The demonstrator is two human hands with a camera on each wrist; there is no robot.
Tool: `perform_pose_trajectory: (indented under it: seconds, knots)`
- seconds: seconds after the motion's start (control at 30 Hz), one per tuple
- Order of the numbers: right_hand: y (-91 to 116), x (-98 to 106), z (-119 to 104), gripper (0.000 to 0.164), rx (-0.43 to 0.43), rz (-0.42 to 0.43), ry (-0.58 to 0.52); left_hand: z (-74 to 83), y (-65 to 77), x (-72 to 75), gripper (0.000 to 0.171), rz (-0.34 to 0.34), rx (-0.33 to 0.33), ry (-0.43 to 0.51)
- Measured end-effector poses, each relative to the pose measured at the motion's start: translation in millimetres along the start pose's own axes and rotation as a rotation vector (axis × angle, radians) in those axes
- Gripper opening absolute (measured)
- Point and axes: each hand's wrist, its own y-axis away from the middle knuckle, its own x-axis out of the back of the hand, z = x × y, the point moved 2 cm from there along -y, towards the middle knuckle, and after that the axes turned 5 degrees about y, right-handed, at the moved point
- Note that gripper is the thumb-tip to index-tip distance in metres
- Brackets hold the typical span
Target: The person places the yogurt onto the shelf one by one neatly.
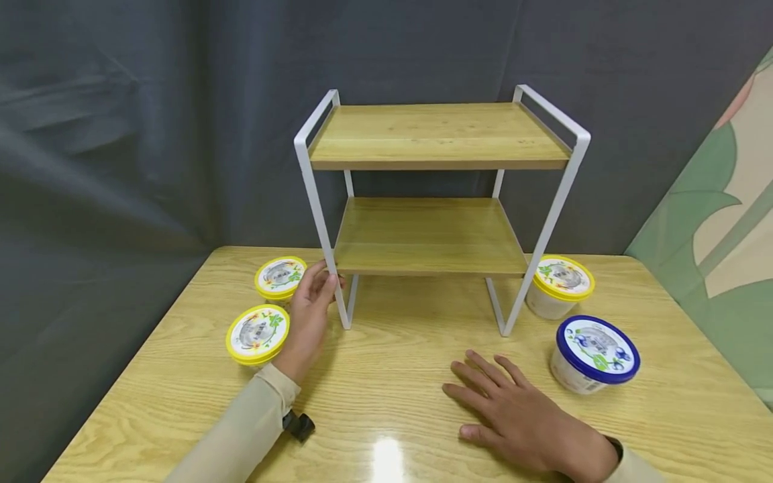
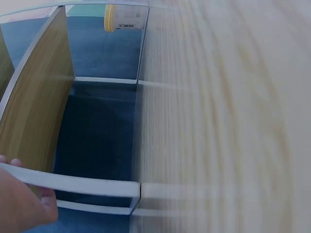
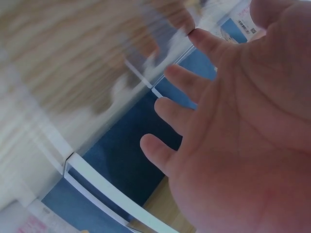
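A two-tier shelf rack (image 1: 429, 235) with wooden boards and a white metal frame stands on the table. My left hand (image 1: 309, 315) grips its left front upright at the level of the lower board. In the left wrist view, the thumb and fingers of that hand (image 2: 22, 206) lie on both sides of the white bar. My right hand (image 1: 522, 419) is in front of the rack's right side, palm down, fingers spread and holding nothing. Its palm and extended fingers show in the right wrist view, close to the tabletop; contact with it is unclear.
Two yellow-lidded tubs (image 1: 258, 333) stand left of the rack, beside my left hand. On the right are another yellow-lidded tub (image 1: 549, 302) and a blue-lidded tub (image 1: 594, 355). A dark curtain (image 1: 417, 47) hangs behind the wooden table (image 1: 386, 382).
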Motion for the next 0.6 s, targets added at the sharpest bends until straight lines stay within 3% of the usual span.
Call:
perform_pose_trajectory:
  seconds: [0.17,0.3,0.6]
  knots:
    - [0.0,0.6,0.1,0.054,0.008,0.006,-0.010,0.8,1.7,-6.0,0.034,0.081,-0.072,-0.024]
    - [-0.6,-0.1,-0.8,0.056,0.010,-0.023,-0.021,0.1,0.7,-5.2,0.036,0.108,-0.091,-0.059]
    - [2.3,13.8,2.9,0.060,0.010,-0.133,-0.009,3.8,-2.7,-3.5,0.042,0.098,0.050,-0.081]
